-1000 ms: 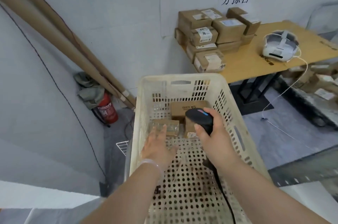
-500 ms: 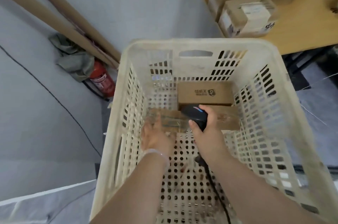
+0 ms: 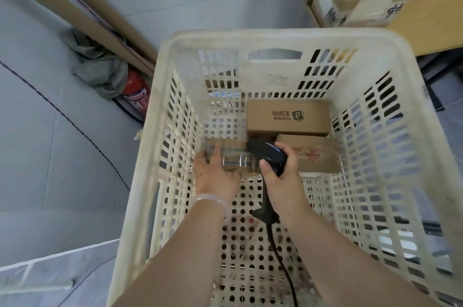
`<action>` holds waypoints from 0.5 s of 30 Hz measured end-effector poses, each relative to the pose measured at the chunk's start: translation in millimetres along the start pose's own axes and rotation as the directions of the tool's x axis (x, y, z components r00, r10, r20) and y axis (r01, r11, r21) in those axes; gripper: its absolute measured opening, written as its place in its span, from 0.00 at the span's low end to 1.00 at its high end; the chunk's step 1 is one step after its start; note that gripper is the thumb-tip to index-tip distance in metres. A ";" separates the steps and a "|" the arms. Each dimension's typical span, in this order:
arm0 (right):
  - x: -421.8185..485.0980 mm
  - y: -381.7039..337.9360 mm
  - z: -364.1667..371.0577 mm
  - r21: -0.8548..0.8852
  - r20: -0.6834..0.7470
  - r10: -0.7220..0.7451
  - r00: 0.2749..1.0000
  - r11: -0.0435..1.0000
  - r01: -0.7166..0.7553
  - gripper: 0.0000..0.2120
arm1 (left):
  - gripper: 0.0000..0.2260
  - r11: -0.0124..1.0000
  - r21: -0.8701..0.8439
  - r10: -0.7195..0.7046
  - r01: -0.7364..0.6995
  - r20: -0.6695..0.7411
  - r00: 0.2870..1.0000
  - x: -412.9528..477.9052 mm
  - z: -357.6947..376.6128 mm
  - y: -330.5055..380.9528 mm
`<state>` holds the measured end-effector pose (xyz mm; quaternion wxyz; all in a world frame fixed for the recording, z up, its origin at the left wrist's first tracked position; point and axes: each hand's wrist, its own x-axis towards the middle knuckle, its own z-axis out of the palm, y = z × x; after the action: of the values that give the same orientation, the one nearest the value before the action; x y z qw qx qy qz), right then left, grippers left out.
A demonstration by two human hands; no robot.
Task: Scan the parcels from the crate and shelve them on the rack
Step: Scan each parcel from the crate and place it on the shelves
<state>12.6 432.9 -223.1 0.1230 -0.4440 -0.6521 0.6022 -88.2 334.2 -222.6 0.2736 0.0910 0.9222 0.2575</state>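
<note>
Crate floor: left grip closed around taped parcel, right grip tight on scanner just beside

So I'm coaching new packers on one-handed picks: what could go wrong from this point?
The left hand grips the taped parcel alone, and its glossy tape could let it slip on the lift. The right hand holds the scanner close by that parcel, so they may knock together. The scanner's cable trails inside the crate and might snag.
</note>
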 end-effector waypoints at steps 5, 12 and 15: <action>-36.2 -28.3 -19.9 0.092 -0.069 -0.010 0.998 0.996 0.017 0.20 | 0.38 0.992 0.032 0.125 -0.125 0.000 0.992 -33.5 -26.8 23.1; -109.2 -91.0 -64.7 0.170 -0.214 -0.063 0.975 0.980 0.101 0.19 | 0.38 0.953 0.035 0.299 -0.301 0.064 0.952 -96.6 -81.1 40.8; -149.6 -113.9 -82.4 0.196 -0.269 -0.086 0.959 0.970 0.142 0.20 | 0.32 0.915 -0.020 0.404 -0.404 0.070 0.912 -125.5 -107.2 43.3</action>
<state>106.9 393.5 -45.1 0.2885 -0.4643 -0.5868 0.5974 -41.5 286.7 -65.4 0.2483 0.2881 0.8723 0.3073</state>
